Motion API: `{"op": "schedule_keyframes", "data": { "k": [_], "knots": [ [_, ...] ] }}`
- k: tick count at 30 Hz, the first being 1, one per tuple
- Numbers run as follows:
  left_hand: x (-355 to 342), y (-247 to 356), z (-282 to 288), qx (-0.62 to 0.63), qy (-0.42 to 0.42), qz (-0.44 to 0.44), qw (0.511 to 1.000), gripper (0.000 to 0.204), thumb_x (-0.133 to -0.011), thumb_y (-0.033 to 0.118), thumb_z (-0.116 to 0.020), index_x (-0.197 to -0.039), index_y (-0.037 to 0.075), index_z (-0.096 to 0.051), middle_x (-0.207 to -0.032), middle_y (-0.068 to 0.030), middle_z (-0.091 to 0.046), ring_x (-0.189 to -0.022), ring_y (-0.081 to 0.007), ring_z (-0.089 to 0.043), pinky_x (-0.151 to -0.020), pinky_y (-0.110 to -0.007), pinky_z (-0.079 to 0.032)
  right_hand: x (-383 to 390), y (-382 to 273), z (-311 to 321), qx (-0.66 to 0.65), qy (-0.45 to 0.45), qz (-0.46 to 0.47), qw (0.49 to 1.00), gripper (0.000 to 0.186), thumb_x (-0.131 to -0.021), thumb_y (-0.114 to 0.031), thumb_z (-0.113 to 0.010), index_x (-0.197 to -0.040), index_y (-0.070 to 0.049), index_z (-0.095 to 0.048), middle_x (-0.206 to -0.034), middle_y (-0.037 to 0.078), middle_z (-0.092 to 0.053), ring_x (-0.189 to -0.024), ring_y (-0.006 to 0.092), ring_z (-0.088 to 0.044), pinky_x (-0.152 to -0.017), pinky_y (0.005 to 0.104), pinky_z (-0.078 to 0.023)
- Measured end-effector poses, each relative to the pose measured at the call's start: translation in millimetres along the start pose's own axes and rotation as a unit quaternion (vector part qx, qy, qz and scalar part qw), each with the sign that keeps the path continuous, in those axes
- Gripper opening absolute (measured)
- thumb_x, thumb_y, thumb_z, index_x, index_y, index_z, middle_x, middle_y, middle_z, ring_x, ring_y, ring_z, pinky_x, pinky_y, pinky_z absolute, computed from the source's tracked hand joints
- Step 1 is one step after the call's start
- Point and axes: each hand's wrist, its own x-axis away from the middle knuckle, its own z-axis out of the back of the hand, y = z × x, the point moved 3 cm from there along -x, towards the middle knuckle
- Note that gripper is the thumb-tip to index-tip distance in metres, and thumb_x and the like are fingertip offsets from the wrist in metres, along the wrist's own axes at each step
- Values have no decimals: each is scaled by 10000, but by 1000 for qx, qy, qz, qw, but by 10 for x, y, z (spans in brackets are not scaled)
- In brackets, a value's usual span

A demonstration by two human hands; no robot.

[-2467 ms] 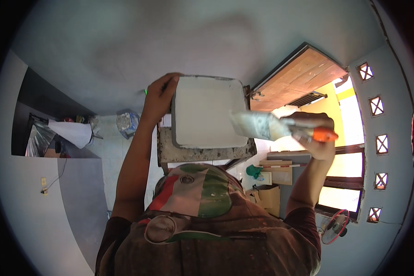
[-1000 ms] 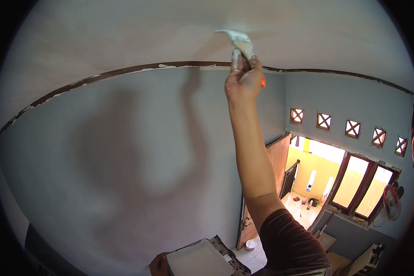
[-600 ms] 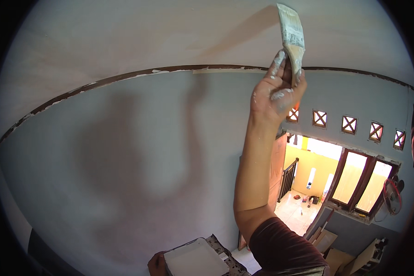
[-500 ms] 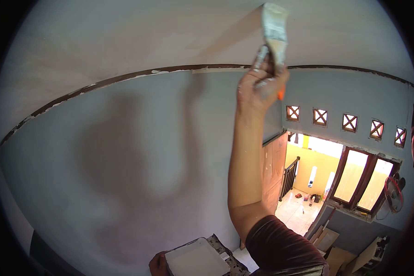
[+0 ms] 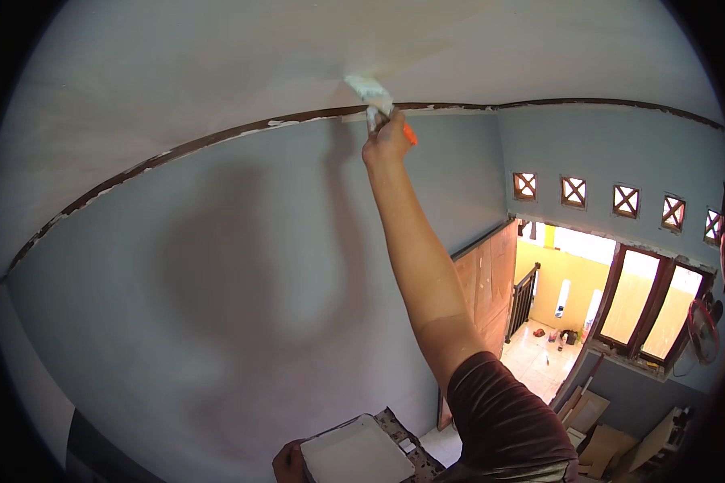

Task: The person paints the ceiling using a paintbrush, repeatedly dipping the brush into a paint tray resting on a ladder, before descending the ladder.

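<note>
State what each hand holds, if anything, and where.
The right hand holds a paintbrush by its handle. The left hand is at the left edge of a paint container, its grip unclear.

Sunlit window (image 5: 629,296), open wooden door (image 5: 491,278)

Head-worn fisheye view, toward the nearby wall (image 5: 298,241) and ceiling (image 5: 217,64) above.

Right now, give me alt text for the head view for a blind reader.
A person's raised right hand holds a paintbrush up at the ceiling, while the left hand holds the edge of a rectangular paint tray below.
</note>
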Motion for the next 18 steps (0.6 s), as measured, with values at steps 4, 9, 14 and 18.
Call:
{"op": "schedule_keyframes", "data": {
  "k": [4,9,14,18],
  "knots": [
    [48,165,2,-57,6,-31,998,376,-1060,257,-470,-1158,-41,-678,-1083,-190,-708,-998,-305,-616,-931,-414,-480,149,-727,-392,-28,-78,55,995,190,-1009,-144,-566,-1073,34,-575,-1038,111,-655,-923,204,-693,-753,332,-582],
    [13,75,2,-36,24,82,996,346,-1056,243,-506,-1175,-26,-690,-1080,-135,-707,-1005,-247,-615,-927,-362,-495,403,-1472,-374,-74,-154,172,970,276,-1034,-151,-499,-1183,78,-534,-1195,176,-638,-1065,281,-672,-1028,429,-550],
    [-43,-73,-35,17,16,46,999,360,-1065,248,-495,-1190,-33,-683,-1094,-147,-701,-990,-241,-616,-922,-376,-497,584,-1911,-317,-147,-235,280,919,378,-1054,-254,-468,-1200,87,-543,-1251,193,-633,-1181,268,-628,-1083,374,-517],
    [-62,-348,34,35,16,69,997,373,-1070,259,-485,-1185,-37,-681,-1084,-149,-697,-977,-248,-615,-918,-389,-497,24,-1134,-288,-142,-160,242,946,319,-1040,-209,-512,-1192,69,-543,-1185,145,-647,-1194,240,-615,-1096,389,-507]
  ]
}}
